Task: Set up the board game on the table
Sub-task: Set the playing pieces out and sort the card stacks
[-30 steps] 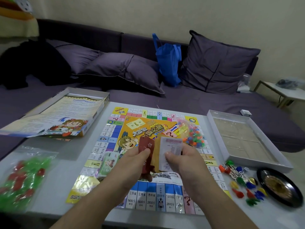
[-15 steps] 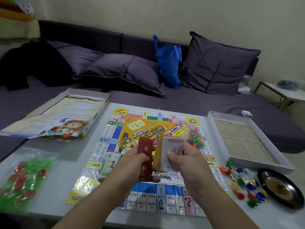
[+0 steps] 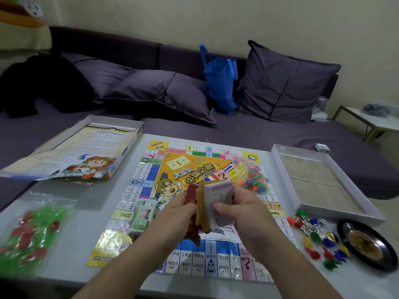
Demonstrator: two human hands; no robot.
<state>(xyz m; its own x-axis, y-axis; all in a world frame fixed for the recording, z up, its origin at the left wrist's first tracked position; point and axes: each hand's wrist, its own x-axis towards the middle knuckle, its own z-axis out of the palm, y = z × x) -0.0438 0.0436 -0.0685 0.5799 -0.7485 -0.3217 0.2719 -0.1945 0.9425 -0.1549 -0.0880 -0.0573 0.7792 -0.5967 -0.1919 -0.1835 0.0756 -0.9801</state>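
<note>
The colourful game board lies open on the white table. Above its near half my left hand grips a dark red card stack. My right hand holds a stack of white printed cards with a yellow stack pressed against it. The three stacks stand on edge, close together between my hands. A small bundle of green play money rests on the board's left side. A clear bag of small coloured pieces lies on the board's far right.
The box lid with the rule sheet sits far left. A bag of green and red pieces lies near left. The white box tray stands at right, with loose coloured pawns and a black spinner dish in front of it. A sofa runs behind.
My hands have brought the card stacks closer together and raised them slightly; the red stack now nearly touches the yellow one. Everything on the table has stayed put.
</note>
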